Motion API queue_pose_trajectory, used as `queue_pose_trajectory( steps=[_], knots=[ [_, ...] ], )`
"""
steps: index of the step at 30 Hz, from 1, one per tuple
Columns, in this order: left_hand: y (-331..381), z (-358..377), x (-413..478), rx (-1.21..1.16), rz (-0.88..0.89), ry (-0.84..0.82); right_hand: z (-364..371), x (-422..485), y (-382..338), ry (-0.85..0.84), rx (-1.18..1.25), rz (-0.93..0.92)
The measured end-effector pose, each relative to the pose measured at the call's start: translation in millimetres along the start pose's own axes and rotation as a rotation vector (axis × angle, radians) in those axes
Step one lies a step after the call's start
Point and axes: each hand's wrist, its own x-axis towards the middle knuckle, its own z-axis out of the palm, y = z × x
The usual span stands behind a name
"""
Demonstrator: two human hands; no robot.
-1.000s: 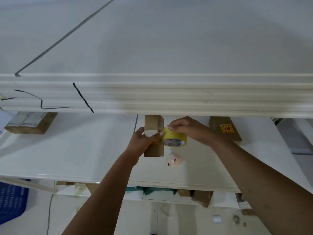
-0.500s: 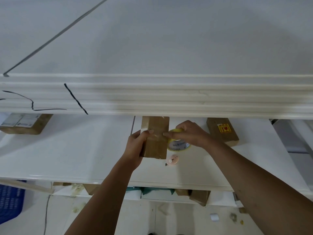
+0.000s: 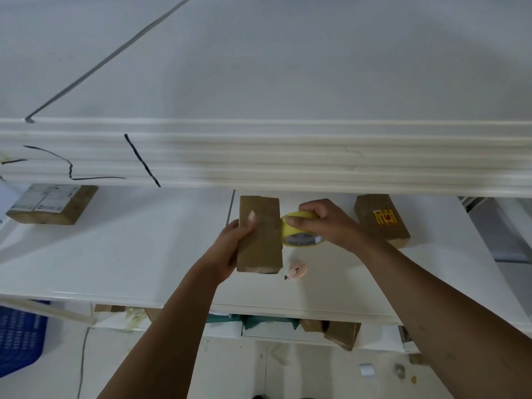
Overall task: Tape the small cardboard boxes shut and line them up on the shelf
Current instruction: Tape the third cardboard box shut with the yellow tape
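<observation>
Nearest in, a small pink cutter (image 3: 296, 269) lies on the white shelf (image 3: 115, 254), just right of the box's near end. Up a touch, and the left grip (image 3: 230, 249) is clamped on the cardboard box (image 3: 259, 240), thumb laid over its top face, fingers wrapped round the left side. Whether the box rests on the shelf or hangs just above it, I can't tell. On the box's right edge, the right grip (image 3: 325, 223) is curled tight round the yellow tape roll (image 3: 293, 236), roll touching the cardboard. Further back, a stickered box (image 3: 380, 220) sits right, a labelled box (image 3: 51, 203) far left, both under the upper shelf edge (image 3: 259, 156).
</observation>
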Motion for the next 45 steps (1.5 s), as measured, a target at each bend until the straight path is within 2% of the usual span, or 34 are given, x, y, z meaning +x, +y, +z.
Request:
queue_pose_trajectory(
  steps=[4, 6, 16, 19, 23, 26, 28, 31, 33, 36, 38, 40, 43, 45],
  knots=[
    [5, -2, 0, -0.073, 0.020, 0.089, -2, 3, -3, 0.010, -0.055, 0.023],
    [2, -3, 0, -0.139, 0.034, 0.083, -4, 6, -5, 0.015, -0.095, 0.056],
    [-17, 11, 1, -0.415, 0.016, -0.165, -1, 19, -5, -0.081, -0.129, 0.198],
    [-10, 15, 6, -0.224, -0.013, -0.165, -1, 17, -4, -0.032, -0.081, 0.161],
    [-6, 19, 16, 0.161, 0.070, 0.141, 1, 13, -4, 0.101, -0.155, 0.136],
    [-5, 20, 19, 0.217, 0.046, 0.080, 5, 13, -4, 0.103, -0.193, 0.120],
    [-5, 18, 21, 0.241, 0.057, 0.081, 1, 10, -4, 0.036, -0.115, 0.107],
    [-8, 12, 19, 0.144, 0.114, 0.105, -8, 3, 5, -0.010, -0.068, 0.072],
    [-11, 12, 19, 0.131, 0.152, 0.152, -9, 4, 14, 0.053, -0.201, 0.094],
    [-19, 15, 24, 0.167, 0.175, 0.210, -7, 4, 21, 0.163, -0.446, 0.221],
    [-23, 16, 28, 0.220, 0.165, 0.235, -7, 1, 23, 0.177, -0.514, 0.256],
    [-22, 17, 30, 0.234, 0.146, 0.257, -7, -2, 29, 0.131, -0.448, 0.196],
    [-18, 11, 34, 0.226, 0.143, 0.281, -10, -8, 43, 0.032, -0.167, 0.106],
    [-17, 11, 34, 0.267, 0.172, 0.274, -11, -9, 52, 0.086, -0.231, 0.105]
  ],
)
